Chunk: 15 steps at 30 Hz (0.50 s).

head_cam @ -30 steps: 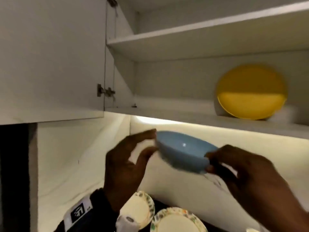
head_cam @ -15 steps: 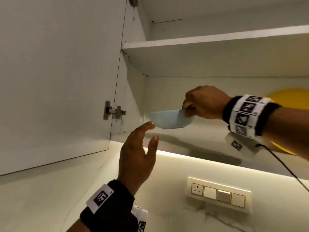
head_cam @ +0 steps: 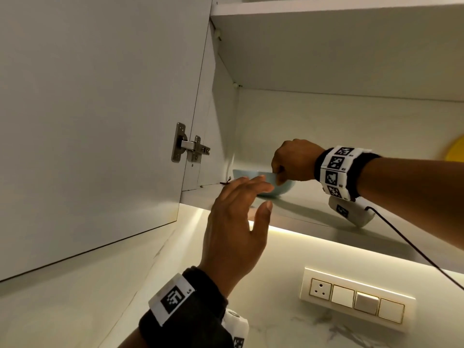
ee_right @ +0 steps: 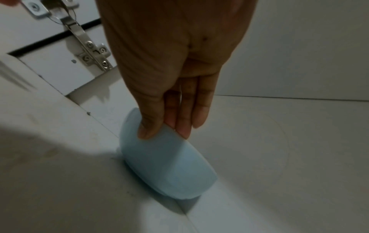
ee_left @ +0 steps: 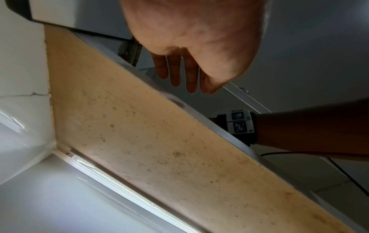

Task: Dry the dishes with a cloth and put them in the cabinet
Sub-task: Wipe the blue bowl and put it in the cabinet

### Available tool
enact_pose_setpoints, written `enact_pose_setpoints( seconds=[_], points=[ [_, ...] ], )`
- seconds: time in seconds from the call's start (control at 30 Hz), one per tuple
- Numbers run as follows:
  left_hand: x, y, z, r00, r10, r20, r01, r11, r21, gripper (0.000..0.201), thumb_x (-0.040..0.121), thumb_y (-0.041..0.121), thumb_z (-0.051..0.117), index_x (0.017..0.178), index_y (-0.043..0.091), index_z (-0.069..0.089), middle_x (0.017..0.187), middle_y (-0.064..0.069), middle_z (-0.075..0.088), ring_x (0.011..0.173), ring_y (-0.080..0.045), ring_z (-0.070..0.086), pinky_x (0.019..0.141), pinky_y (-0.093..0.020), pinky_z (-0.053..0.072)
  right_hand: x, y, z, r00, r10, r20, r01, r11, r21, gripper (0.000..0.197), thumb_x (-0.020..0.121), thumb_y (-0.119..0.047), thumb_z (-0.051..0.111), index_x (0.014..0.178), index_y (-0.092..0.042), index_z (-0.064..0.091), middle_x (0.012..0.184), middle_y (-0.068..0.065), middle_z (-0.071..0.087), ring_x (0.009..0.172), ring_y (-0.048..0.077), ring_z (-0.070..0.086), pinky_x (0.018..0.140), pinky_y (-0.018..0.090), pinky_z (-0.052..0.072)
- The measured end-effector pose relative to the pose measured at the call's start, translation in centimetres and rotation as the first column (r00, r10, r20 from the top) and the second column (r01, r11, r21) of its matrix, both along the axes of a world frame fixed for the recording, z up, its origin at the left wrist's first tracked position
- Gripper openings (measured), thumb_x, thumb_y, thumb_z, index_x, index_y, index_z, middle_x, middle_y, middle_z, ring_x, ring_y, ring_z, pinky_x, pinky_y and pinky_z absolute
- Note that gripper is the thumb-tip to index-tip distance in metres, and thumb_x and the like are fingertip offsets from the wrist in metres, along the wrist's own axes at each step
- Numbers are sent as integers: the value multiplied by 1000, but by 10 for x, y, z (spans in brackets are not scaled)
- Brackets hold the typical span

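A light blue bowl [head_cam: 281,188] sits on the lower cabinet shelf [head_cam: 308,204], near its left wall. My right hand [head_cam: 292,162] reaches into the cabinet and pinches the bowl's rim between thumb and fingers; the right wrist view shows that hand [ee_right: 169,129] on the bowl [ee_right: 165,167], whose base touches the shelf. My left hand [head_cam: 236,217] hovers just below and in front of the shelf edge, fingers straight and spread, holding nothing, its fingertips covering part of the bowl. In the left wrist view the left hand [ee_left: 189,78] hangs with loose fingers beside the cabinet's underside.
The cabinet door [head_cam: 95,121] stands open on the left, with a metal hinge [head_cam: 188,146]. A yellow plate [head_cam: 455,153] leans at the shelf's far right. An upper shelf [head_cam: 339,46] lies above. A switch panel [head_cam: 356,297] is on the wall below, under a light strip.
My right hand has carried the bowl up from below the cabinet and lowered it onto the lower shelf. My left hand let go of the bowl and stays open below.
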State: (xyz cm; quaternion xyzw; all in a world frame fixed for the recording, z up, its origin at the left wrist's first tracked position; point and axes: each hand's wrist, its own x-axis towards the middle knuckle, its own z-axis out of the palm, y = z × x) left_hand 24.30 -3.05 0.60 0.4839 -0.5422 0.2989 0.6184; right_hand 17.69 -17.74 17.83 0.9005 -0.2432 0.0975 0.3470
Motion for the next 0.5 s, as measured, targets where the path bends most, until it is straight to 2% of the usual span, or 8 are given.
enact_pose_setpoints(
  seconds=[0.17, 0.33, 0.37, 0.43, 0.5],
  points=[
    [4, 2, -4, 1000, -23, 0, 23, 1000, -9, 27, 94, 32, 54, 120, 31, 59, 126, 25, 50, 127, -6, 47, 94, -42, 52, 14, -2, -2, 1000, -6, 9, 5, 996, 85, 25, 82, -35, 73, 103, -22, 72, 99, 0, 66, 81, 18, 53, 70, 26, 39],
    [3, 13, -4, 999, -32, -1, 32, 998, -61, 28, 94, 32, 54, 122, 33, 56, 127, 23, 51, 125, -7, 50, 97, -43, 50, 16, -2, -1, 999, -53, -2, 52, 992, 114, 24, 81, -33, 75, 100, -20, 71, 80, -4, 58, 81, 19, 53, 71, 28, 40],
    [5, 15, -3, 999, -33, 10, 34, 997, -64, 28, 94, 32, 53, 122, 33, 56, 127, 22, 51, 125, -8, 50, 98, -42, 49, 16, -3, 0, 999, -48, -17, 50, 991, 124, 26, 80, -33, 75, 102, -21, 70, 82, -5, 58, 84, 19, 53, 73, 29, 42],
    [-2, 20, -1, 998, -51, 23, 52, 997, -65, 26, 94, 29, 53, 120, 30, 57, 128, 17, 54, 125, -9, 50, 101, -39, 47, 9, -4, -3, 997, -63, -40, 69, 986, 150, 38, 79, -37, 75, 113, -24, 67, 99, -3, 64, 97, 19, 51, 81, 29, 41],
    [-17, 28, -7, 997, -62, 44, 65, 995, -74, 26, 94, 23, 55, 119, 20, 60, 129, 7, 58, 124, -10, 51, 104, -33, 44, -4, 0, -1, 1000, -21, 9, 20, 986, 168, 46, 78, -39, 76, 120, -23, 65, 114, 1, 66, 108, 22, 53, 89, 27, 38]
  ],
)
